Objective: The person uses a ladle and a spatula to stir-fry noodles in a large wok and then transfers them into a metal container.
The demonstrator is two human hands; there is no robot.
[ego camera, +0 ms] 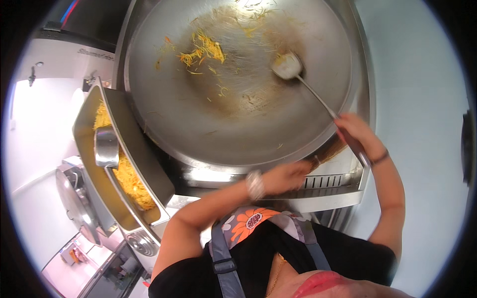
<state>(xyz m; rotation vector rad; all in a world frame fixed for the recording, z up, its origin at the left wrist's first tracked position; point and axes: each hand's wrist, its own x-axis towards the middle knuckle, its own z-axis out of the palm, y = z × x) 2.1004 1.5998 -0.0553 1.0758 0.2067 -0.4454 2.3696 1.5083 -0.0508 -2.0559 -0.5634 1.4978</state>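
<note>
My right hand [352, 128] is closed around the handle of a long metal wok spatula [288, 69]. Its blade rests inside a large steel wok [238, 141], towards the right side. Across my body, at the wok's near rim, my left hand [288, 177] reaches to a bundled straw-like wok brush [331, 154]. The fingers are blurred and meet the brush's end, so I cannot tell whether they grip it. A small heap of yellow and orange shreds [208, 48] lies in the wok, with loose strands scattered around it.
Left of the wok, a deep steel pan [149, 160] holds a mass of yellow shreds [130, 182] with a metal ladle [107, 147] on top. A slotted metal ledge [324, 181] runs below the near rim. A pale wall [417, 111] bounds the right.
</note>
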